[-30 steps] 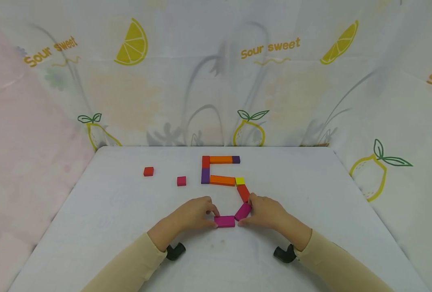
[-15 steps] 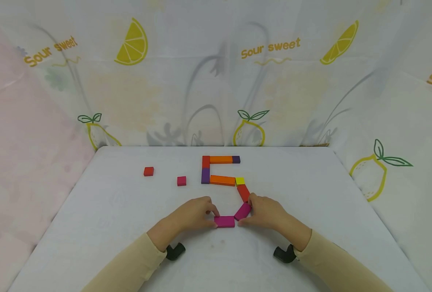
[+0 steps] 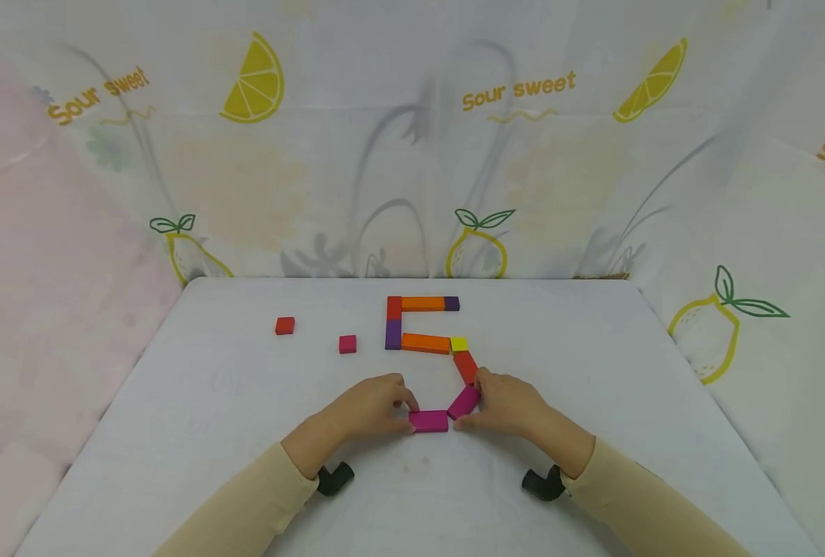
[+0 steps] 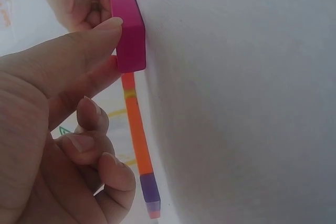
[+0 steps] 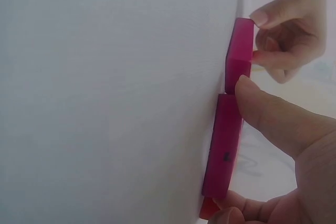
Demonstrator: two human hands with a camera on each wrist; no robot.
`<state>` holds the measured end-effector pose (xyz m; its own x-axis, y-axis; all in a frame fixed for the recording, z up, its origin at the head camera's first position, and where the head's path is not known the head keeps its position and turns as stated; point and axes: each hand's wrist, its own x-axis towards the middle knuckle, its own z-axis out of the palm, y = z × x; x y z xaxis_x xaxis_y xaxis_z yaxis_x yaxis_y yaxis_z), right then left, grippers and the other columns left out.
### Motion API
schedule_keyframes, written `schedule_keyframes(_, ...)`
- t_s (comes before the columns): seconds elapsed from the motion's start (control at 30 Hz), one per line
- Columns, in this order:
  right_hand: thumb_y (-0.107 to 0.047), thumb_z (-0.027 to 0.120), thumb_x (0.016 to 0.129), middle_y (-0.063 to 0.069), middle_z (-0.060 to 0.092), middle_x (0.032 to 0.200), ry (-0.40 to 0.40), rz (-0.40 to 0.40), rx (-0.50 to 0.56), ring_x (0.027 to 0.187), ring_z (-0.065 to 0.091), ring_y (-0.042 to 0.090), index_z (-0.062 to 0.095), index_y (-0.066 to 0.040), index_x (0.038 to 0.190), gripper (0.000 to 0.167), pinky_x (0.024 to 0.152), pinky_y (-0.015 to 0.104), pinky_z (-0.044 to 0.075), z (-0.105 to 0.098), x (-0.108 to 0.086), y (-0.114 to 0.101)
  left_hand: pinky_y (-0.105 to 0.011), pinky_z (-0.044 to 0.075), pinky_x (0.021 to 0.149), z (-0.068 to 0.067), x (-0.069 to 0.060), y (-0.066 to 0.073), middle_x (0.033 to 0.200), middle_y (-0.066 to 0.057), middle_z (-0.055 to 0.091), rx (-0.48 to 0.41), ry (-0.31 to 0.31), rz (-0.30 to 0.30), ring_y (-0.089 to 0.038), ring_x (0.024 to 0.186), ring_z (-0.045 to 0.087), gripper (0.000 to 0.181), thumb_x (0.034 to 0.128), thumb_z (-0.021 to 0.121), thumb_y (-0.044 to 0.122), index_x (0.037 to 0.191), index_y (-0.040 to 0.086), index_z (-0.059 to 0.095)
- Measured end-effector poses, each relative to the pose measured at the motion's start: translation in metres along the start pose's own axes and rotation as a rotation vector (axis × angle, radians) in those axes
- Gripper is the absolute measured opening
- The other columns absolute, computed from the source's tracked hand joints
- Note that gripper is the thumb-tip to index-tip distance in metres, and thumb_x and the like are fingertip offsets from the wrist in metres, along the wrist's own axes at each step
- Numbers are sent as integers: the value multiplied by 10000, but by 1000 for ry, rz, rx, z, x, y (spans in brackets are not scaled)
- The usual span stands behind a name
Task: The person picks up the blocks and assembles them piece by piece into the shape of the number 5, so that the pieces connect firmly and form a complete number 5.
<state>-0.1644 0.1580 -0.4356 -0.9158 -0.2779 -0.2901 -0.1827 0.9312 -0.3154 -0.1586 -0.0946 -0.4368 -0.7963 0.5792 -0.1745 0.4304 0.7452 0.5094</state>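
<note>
Near the middle of the white table, my left hand (image 3: 365,410) pinches the left end of a magenta block (image 3: 429,422) between thumb and a finger. A second magenta block (image 3: 463,402) slants up from its right end, and my right hand (image 3: 513,406) holds that one by its ends, between thumb and fingers. Beyond it run a tilted red block (image 3: 465,367), a small yellow block (image 3: 458,344) and an orange block (image 3: 425,343). A purple block (image 3: 393,335), a red block (image 3: 394,307), another orange block (image 3: 422,304) and a small purple block (image 3: 451,303) continue the line, shaped like a 5.
Two loose blocks lie left of the line: a red cube (image 3: 285,326) and a pinkish-red cube (image 3: 347,344). Black curved pieces (image 3: 335,480) show under both wrists. A lemon-printed cloth (image 3: 412,155) hangs behind the table's far edge.
</note>
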Motion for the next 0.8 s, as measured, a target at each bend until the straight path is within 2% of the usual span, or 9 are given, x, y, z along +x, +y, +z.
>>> schedule_keyframes(0.8,-523,869,691,-7,549,766,-16,14,0,687,532,156,540,-118,1042,630,617,310,447,0,-1,1,-260,506,761,1,-1,1,891,115,570,-10,4,-50,-76,871,558,274,839,815,343,1082,231,758)
